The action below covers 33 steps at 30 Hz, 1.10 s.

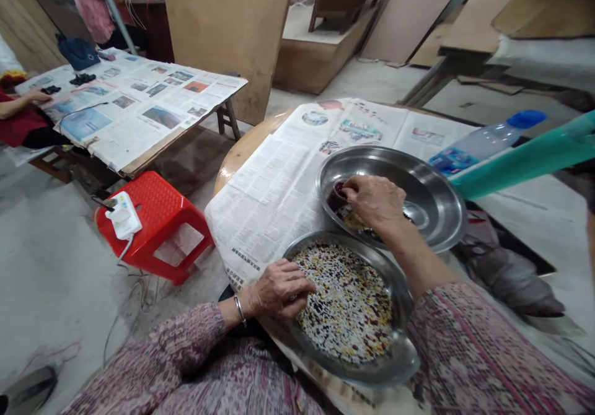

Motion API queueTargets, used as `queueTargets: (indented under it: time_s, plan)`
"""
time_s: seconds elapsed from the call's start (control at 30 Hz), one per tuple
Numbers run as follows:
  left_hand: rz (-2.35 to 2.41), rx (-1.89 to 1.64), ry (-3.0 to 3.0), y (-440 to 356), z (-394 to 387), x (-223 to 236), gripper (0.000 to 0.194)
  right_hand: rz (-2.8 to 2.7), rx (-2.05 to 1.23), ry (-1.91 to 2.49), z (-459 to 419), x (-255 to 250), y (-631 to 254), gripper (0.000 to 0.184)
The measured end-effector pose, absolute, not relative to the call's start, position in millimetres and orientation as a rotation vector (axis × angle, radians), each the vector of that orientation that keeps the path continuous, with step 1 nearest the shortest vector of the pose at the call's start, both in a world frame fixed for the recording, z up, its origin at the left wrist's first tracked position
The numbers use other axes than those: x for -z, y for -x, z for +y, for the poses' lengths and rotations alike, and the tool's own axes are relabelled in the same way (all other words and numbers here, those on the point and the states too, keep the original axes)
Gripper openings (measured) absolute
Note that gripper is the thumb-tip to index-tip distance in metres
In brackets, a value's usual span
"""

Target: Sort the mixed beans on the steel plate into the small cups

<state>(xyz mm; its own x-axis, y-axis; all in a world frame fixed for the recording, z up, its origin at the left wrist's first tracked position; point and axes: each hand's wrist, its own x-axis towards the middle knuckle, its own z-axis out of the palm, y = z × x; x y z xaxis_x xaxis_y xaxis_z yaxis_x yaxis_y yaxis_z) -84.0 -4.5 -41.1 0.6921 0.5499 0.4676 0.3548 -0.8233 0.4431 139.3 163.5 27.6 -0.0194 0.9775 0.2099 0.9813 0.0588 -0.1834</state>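
Note:
A metal basin [406,334] near me holds a mix of white grains with yellow, dark red and black beans or kernels [346,303]. My left hand [281,288], with a bracelet at the wrist, rests over this basin's left rim. Its fingers are curled together above the mix, and whatever they pinch is hidden. Behind stands a wider round steel bowl [437,201]. Inside its left part my right hand [376,201] reaches down, fingertips pinched beside a small heap of dark red beans [337,199]. Yellow and black bits lie under that hand; its grip is too small to make out.
Newspaper [274,179] covers the round table. A plastic bottle with a blue cap [483,142], a green tube-like object [525,161] and a grey plastic bag [511,279] are at right. A red stool [153,217] bears a power strip [123,215]. People sit around another newspaper-covered table [134,102].

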Motion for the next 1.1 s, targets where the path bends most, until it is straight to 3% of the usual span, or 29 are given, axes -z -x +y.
queueTargets:
  time_s: [0.47, 0.63, 0.83, 0.97, 1.1]
  plan:
    - [0.731, -0.832, -2.613, 84, -3, 40, 0.015, -1.934, -0.123, 2.018, 140, -56, -127, 0.024]
    - [0.741, -0.913, -2.566, 83, -5, 42, 0.017, -2.008, -0.215, 1.697, 54, -47, -133, 0.022]
    - [0.790, -1.196, -2.349, 83, -9, 39, 0.016, -2.289, -0.551, 1.399, -55, 6, -104, 0.020]
    - [0.771, -1.227, -2.356, 83, -9, 34, 0.015, -2.391, -0.374, 1.350, -57, 25, -80, 0.023]
    - [0.784, -1.165, -2.362, 83, -9, 34, 0.015, -2.277, -0.095, 1.622, -36, 26, -103, 0.022]
